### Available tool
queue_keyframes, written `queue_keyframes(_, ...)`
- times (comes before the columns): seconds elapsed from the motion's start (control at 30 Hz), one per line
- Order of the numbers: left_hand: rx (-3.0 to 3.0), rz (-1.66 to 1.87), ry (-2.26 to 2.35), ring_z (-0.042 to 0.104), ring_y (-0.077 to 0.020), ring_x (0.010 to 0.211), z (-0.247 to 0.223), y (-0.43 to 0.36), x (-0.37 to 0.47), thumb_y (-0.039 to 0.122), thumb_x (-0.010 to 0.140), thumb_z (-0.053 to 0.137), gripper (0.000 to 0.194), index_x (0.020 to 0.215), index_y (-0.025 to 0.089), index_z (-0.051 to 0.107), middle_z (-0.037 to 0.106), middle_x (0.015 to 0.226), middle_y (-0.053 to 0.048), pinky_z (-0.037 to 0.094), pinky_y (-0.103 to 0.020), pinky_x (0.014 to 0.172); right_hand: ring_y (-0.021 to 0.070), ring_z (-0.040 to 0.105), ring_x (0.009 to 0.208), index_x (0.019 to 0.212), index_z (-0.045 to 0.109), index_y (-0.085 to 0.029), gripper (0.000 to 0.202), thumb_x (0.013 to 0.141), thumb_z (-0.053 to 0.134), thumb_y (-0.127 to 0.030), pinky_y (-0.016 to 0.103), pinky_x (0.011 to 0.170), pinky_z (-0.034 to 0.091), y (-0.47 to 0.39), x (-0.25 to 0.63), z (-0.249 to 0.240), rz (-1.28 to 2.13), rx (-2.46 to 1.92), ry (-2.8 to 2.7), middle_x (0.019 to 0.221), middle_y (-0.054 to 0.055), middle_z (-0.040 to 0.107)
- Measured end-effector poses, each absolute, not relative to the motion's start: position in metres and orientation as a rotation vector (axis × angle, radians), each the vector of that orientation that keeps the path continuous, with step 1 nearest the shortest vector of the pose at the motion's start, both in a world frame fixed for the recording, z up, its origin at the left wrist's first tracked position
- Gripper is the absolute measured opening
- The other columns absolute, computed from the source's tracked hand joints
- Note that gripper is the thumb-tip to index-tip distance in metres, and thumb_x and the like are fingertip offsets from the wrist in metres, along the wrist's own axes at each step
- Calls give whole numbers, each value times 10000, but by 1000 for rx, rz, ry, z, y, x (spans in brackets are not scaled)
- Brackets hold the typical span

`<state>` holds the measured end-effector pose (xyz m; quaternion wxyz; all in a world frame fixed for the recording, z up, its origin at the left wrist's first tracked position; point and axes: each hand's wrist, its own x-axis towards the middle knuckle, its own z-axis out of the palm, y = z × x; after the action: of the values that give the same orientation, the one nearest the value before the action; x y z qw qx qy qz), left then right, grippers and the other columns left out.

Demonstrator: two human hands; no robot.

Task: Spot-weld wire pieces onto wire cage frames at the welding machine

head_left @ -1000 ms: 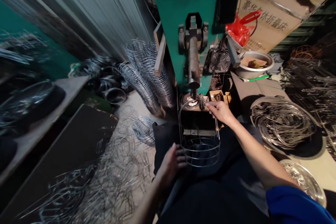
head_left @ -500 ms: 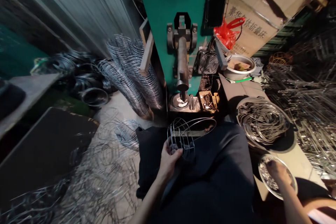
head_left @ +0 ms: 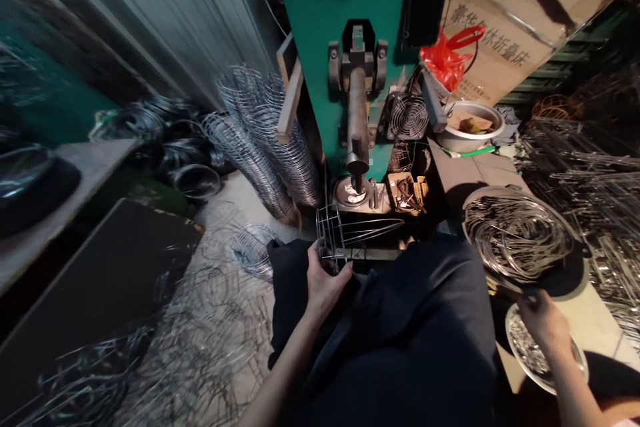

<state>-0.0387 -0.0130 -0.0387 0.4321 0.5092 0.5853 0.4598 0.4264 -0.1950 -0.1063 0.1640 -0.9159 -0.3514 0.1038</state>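
Note:
My left hand [head_left: 324, 280] grips a small wire basket [head_left: 331, 230] above my lap; thin wire loops stick out from it to the right. Over the upper edge of a bowl of small metal pieces [head_left: 527, 345] is my right hand [head_left: 544, 320], its fingers drawn together. Whatever they hold is too small and dark to name. In front of the basket stands a green machine [head_left: 320, 33] with a round metal arm [head_left: 357, 113] above a round lower plate [head_left: 345, 195].
Wire coils [head_left: 515, 233] fill a round tray at the right. Stacks of wire rings [head_left: 250, 153] stand left of the machine. Loose wire [head_left: 200, 340] covers the floor. Near the machine's base is a small yellow box [head_left: 404, 192] of parts.
My right hand has lifted from inside the bowl to its upper edge. The wire basket in my left hand has turned, with its loops now seen more edge-on. The view has shifted slightly.

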Motion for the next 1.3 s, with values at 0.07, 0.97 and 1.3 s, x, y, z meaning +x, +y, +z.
queue_keyframes(0.07, 1280, 1159, 1470, 620, -160, 801, -35, -10, -39, 327, 685, 802, 776, 1344, 220, 406, 619, 1025, -37, 530, -289, 752, 377, 716, 867, 880, 671, -255, 296, 775, 548, -503, 530, 785, 555, -134, 381, -55, 292, -2313, -1131, 878, 142, 739)
queue_keyframes(0.97, 1137, 1259, 1413, 652, -159, 825, -13, 34, -43, 265, 653, 825, 836, 1377, 254, 406, 626, 1056, -30, 523, -250, 743, 229, 634, 1164, 1056, 728, -289, 192, 981, 553, -262, 475, 1061, 277, 68, 181, 12, 175, -1276, -2093, 1035, 39, 771)
queue_keyframes(1.3, 1164, 1276, 1435, 616, -136, 737, -11, 51, -50, 289, 651, 805, 823, 1370, 245, 407, 606, 988, -21, 526, -245, 681, 223, 645, 1130, 1090, 728, -312, 228, 992, 527, -268, 462, 1049, 273, 87, 171, 16, 117, -1247, -2092, 1019, 31, 772)
